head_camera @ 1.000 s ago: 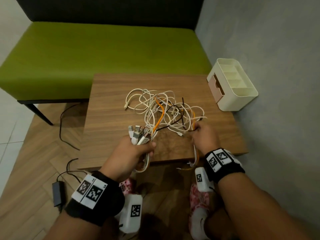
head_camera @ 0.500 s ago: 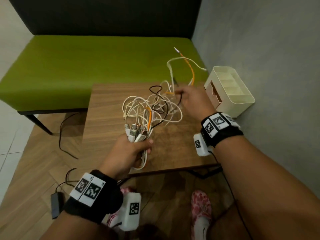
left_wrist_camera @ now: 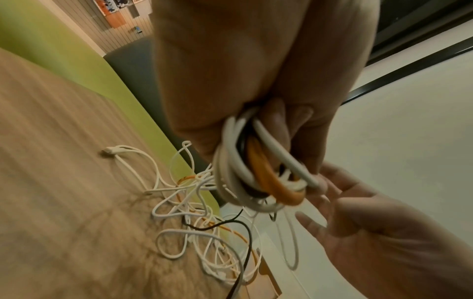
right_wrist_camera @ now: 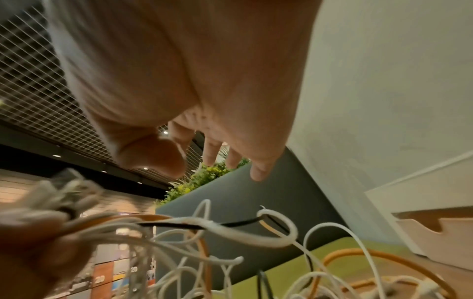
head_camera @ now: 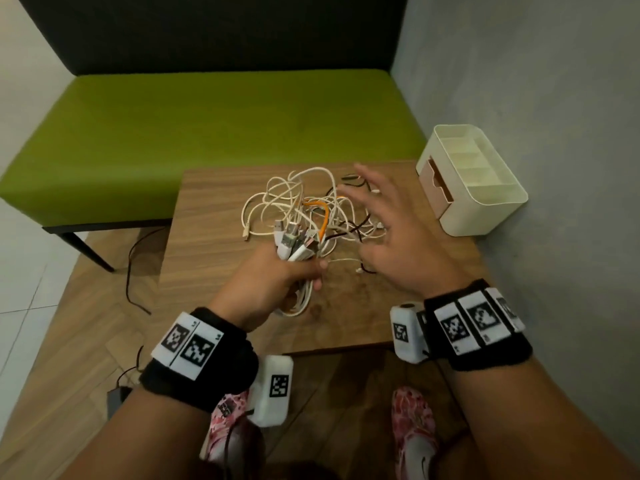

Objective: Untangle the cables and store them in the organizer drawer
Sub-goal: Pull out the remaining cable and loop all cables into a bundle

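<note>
A tangle of white, orange and black cables (head_camera: 311,209) (left_wrist_camera: 204,222) (right_wrist_camera: 230,252) lies on the wooden table (head_camera: 214,265). My left hand (head_camera: 277,282) (left_wrist_camera: 256,101) grips a bundle of cable ends, their USB plugs (head_camera: 294,240) sticking up from the fist. My right hand (head_camera: 384,230) (right_wrist_camera: 204,131) hovers over the right side of the tangle with fingers spread and nothing in it. The cream organizer (head_camera: 474,181) stands at the table's far right corner, its beige drawer (head_camera: 437,181) facing the cables.
A green bench (head_camera: 207,133) runs behind the table, and a grey wall (head_camera: 554,133) closes the right side. Black cords and a power adapter (head_camera: 116,398) lie on the wooden floor at the left. My feet (head_camera: 412,427) are under the table's near edge.
My right hand had lifted orange and white cable ends high toward the organizer; now it has let them go and come back down, open, above the tangle. The left hand kept its grip.
</note>
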Motion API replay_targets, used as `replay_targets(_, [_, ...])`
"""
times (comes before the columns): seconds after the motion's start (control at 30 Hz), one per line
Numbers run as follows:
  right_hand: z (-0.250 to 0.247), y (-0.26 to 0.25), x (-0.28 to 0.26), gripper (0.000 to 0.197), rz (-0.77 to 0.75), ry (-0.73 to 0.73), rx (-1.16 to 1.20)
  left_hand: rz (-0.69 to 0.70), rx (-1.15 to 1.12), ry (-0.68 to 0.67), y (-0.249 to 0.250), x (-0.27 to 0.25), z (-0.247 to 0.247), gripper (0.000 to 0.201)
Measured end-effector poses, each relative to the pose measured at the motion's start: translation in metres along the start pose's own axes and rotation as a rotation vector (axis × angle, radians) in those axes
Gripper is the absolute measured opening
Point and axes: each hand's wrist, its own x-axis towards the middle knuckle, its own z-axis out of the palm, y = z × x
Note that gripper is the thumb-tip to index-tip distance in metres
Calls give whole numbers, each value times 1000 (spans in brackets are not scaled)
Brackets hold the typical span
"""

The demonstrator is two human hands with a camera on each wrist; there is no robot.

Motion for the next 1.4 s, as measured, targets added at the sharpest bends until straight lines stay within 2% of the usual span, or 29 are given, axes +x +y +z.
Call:
replay_targets(0.1, [17, -1, -9, 90, -78, -189, -67, 10, -74, -63, 0, 4, 6, 16])
replay_targets(0.13, [25, 5, -12, 88, -86, -195, -49, 2, -110, -102, -3, 5, 10, 15])
replay_targets(0.2, [37, 18, -10, 72, -82, -101, -3, -16, -143, -179, -10, 5, 19, 13])
replay_targets(0.3, [40, 35, 0, 31, -205, 64, -200, -31, -195, -226, -17, 0, 27, 9])
replay_targets(0.4, [34, 40, 6, 21, -278, 70, -358, -76, -274, -214, -18, -1, 20, 10])
replay_targets(0.47, [25, 41, 5, 23, -231, 89, -436, -104, -308, -219, -19, 1, 16, 10])
replay_targets(0.57, [13, 49, 1, 31, -70, 143, -554, -124, -325, -228, -20, 1, 18, 11])
replay_targets(0.63, [10, 49, 0, 50, 32, 104, -607, -115, -311, -201, -19, 1, 21, 16])
replay_targets(0.7, [11, 41, -5, 74, 115, -19, -578, -108, -317, -149, -18, 3, 22, 14])
replay_targets(0.77, [7, 29, -13, 89, 123, -55, -480, -110, -337, -93, -17, 6, 20, 14])
replay_targets(0.8, [5, 23, -17, 87, 73, -6, -421, -111, -341, -68, -17, 7, 18, 15])
replay_targets(0.83, [4, 18, -21, 79, 14, 72, -363, -109, -337, -44, -18, 9, 17, 17])
replay_targets(0.9, [4, 14, -26, 41, -84, 237, -253, -103, -298, -22, -18, 11, 14, 19])
replay_targets(0.93, [6, 8, -28, 17, -47, 263, -153, -88, -271, -22, -18, 12, 15, 17])
replay_targets(0.97, [8, 2, -27, 15, 78, 231, -26, -62, -256, -33, -17, 12, 16, 11])
replay_targets(1.03, [19, -3, -25, 55, 429, 10, 128, -17, -276, -86, -17, 11, 22, 10])
replay_targets(1.1, [31, -4, -22, 77, 587, -205, 163, -6, -310, -166, -20, 10, 29, 11])
replay_targets(1.17, [39, -2, -21, 72, 639, -193, 497, -18, -339, -232, -23, 7, 35, 4])
replay_targets(1.23, [38, -4, -19, 55, 706, -126, 878, -49, -405, -273, -26, 6, 39, 6])
replay_targets(1.3, [34, -7, -17, 42, 686, -107, 1102, -98, -460, -282, -27, 7, 43, 11])
replay_targets(1.4, [31, 0, -8, 24, 654, 20, 1312, -170, -489, -285, -23, 9, 45, 12])
